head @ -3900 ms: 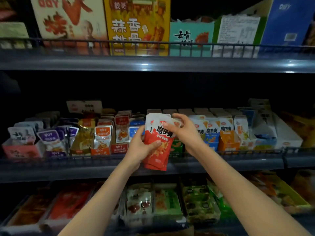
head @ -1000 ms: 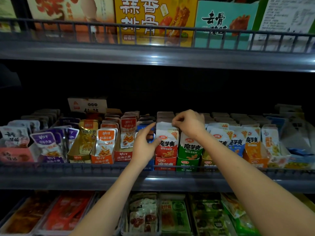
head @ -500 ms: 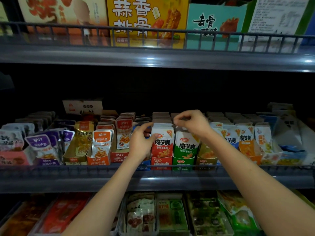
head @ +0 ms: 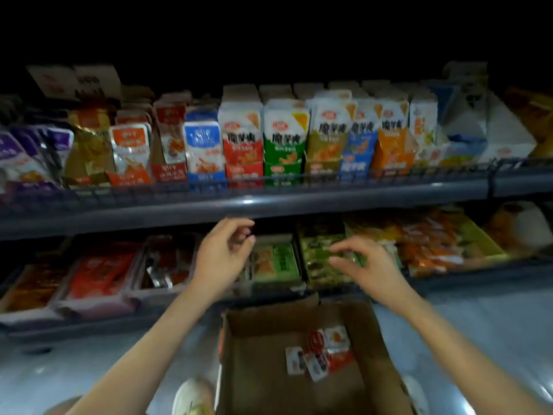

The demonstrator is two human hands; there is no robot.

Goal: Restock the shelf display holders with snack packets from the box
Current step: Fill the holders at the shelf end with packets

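Where the cardboard box (head: pixel 263 390) sits on pale floor (head: pixel 493 339), dim shelves (head: pixel 239 205) rise behind it. A few snack packets (head: pixel 321 351) lie inside; full display holders (head: pixel 244 172) stand well above. Left hand (head: pixel 223 256) and right hand (head: pixel 363 265) hover above it, loosely curled, empty.

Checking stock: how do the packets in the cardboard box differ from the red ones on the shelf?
The red shelf packets stand upright, packed in a holder; the box packets lie flat in a loose pile. The shelf row looks full; the cardboard box holds only a few. Both have red and white wrappers.
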